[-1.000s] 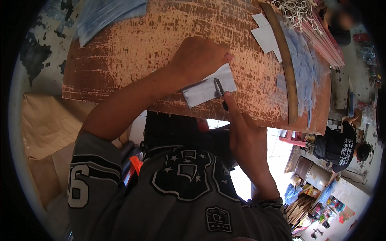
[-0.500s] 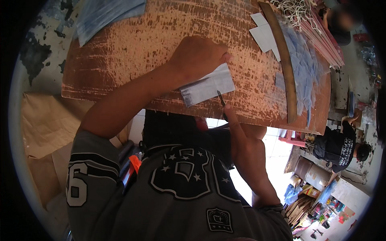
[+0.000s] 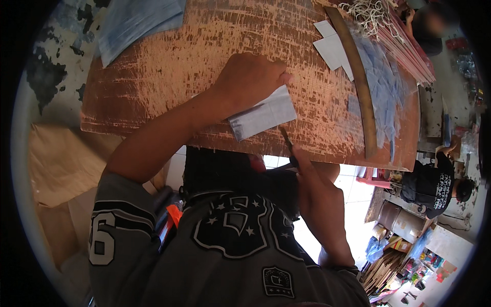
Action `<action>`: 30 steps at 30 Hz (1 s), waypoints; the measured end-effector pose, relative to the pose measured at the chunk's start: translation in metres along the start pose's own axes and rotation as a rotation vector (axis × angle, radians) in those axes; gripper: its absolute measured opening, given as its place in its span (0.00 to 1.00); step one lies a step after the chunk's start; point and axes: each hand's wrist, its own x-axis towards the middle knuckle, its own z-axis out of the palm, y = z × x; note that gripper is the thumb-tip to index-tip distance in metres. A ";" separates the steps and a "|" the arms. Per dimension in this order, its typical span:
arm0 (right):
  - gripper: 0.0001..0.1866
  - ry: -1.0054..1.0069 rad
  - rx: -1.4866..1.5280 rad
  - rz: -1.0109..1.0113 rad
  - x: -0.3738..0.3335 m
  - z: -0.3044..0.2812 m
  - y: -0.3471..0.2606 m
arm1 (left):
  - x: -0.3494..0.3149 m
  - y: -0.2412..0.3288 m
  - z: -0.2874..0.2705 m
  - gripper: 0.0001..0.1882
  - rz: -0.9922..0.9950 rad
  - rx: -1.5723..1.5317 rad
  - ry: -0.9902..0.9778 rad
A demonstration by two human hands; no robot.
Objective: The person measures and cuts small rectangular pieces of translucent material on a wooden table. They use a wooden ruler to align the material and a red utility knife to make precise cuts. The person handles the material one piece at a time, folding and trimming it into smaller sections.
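A pale grey-blue sheet [image 3: 263,115] with a crease-like line lies near the front edge of the scratched wooden table [image 3: 169,61]. My left hand [image 3: 253,77] is closed over its far edge, knuckles up. The curled fingers hide whatever they grip. At the table's front edge my right hand [image 3: 317,176] is wrapped round a knife [image 3: 288,139] with a narrow dark blade. The blade points up and left, its tip just short of the sheet's near edge and apart from it.
A long curved-looking wooden strip [image 3: 358,77] lies on the right, between pale cut pieces [image 3: 332,48] and a heap of blue pieces [image 3: 381,87]. Blue sheets [image 3: 143,25] lie far left. Pink rods with white cords [image 3: 404,46] lie far right. Another person [image 3: 432,184] is at the right.
My right hand has drawn the knife back toward me, so its tip has left the sheet. My left hand stays on the sheet. The whole view has shifted slightly.
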 end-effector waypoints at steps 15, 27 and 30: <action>0.42 0.110 -0.042 -0.091 0.036 0.023 0.002 | 0.001 0.003 -0.005 0.20 -0.013 -0.034 -0.033; 0.38 0.111 -0.037 -0.048 0.036 0.025 -0.001 | -0.001 0.001 -0.004 0.21 -0.001 -0.042 -0.001; 0.39 0.145 -0.087 -0.045 0.035 0.028 0.000 | 0.001 0.006 -0.012 0.23 -0.031 -0.072 -0.075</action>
